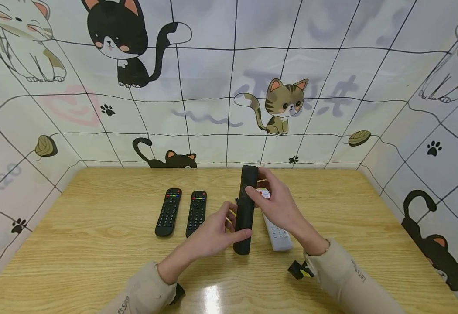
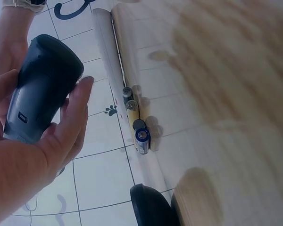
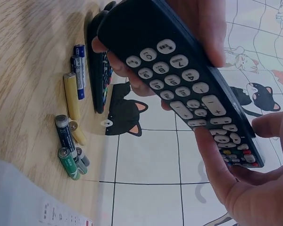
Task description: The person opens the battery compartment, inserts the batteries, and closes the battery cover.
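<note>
Left hand (image 1: 215,233) grips the lower part, right hand (image 1: 279,203) the upper part, of a long black plastic remote (image 1: 245,213) raised above the pale wooden table (image 1: 95,261). Two slim black multi-button remotes (image 1: 168,213) lie left; a white plastic remote (image 1: 278,237), right.

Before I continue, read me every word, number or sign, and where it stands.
"+" and "-": long keys on the held black remote.
Too small or blurred: its number keys, white remote, two lying black remotes, batteries, sleeve lettering.
Faint wall lettering: unreadable.
</note>
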### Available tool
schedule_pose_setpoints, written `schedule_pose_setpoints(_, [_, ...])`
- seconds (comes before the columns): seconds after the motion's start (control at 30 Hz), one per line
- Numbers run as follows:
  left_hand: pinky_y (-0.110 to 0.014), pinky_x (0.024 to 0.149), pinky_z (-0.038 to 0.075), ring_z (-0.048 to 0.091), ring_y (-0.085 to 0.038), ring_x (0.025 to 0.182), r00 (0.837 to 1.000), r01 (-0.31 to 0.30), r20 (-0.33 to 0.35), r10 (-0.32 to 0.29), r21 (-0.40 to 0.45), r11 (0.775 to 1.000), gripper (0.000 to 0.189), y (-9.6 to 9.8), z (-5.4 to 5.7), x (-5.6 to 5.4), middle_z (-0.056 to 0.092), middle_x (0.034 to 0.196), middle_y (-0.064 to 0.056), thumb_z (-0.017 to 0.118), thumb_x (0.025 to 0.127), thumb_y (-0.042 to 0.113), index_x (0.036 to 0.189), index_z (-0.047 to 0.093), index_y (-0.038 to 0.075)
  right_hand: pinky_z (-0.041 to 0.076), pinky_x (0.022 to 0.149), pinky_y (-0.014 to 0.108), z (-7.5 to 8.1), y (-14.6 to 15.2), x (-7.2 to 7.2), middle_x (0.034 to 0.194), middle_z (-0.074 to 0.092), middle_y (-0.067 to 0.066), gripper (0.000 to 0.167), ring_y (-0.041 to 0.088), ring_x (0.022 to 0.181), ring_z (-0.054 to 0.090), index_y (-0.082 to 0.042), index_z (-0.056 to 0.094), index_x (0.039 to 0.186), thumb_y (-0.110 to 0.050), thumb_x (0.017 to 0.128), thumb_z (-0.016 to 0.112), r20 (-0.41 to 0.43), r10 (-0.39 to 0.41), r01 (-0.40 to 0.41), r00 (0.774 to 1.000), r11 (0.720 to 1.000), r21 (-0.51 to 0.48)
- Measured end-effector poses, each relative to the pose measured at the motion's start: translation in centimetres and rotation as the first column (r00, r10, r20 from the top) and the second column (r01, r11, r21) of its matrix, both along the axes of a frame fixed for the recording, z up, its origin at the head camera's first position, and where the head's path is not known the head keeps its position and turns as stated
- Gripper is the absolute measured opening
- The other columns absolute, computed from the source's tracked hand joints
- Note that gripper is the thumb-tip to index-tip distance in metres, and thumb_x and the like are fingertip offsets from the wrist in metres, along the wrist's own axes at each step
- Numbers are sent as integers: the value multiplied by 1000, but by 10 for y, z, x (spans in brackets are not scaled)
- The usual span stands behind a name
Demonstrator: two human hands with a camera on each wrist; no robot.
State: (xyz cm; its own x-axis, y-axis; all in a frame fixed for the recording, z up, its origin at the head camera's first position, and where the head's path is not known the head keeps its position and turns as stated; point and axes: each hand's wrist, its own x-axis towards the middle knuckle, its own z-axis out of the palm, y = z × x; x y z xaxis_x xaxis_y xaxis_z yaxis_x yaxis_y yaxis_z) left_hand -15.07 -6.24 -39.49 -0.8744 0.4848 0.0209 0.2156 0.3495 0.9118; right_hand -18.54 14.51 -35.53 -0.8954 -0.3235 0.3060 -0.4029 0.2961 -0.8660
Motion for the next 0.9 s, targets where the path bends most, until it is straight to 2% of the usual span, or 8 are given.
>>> schedule_pose_setpoints(0.33, [-29,63,52,61,-19,73,1000,-9,-18,9,-8,1000,53,0,-1,1,62,87,-5,79,92,38,120,49,5,61,71,39,0,-2,0,117,65,16,43,29,104,64,-4,54,141,-19,102,67,26,-38,36,999,998,44])
schedule_pose_setpoints(0.43, [-28,60,50,59,-17,68,1000,-20,-21,20,-4,1000,53,0,-1,2,62,84,-5,80,91,38,117,49,4,61,72,40,1,-2,-1,116,65,16,44,29,104,65,-3,54,141,-17,102,68,46,-35,34,998,999,32])
schedule_pose_setpoints(0.63, [-28,57,49,58,-14,64,999,-34,-33,34,-2,999,55,0,-2,3,63,80,-4,83,89,37,115,47,4,61,70,35,1,-2,0,116,64,18,44,31,103,66,-2,53,142,-13,101,68,75,-10,11,997,1000,-23])
schedule_pose_setpoints(0.9, [-27,62,50,58,-14,68,997,-41,-70,40,-11,999,54,0,-1,5,62,84,-4,84,89,31,119,47,5,62,70,37,4,0,0,125,62,20,54,34,106,67,0,45,148,-9,100,68,85,-25,31,996,997,-69])
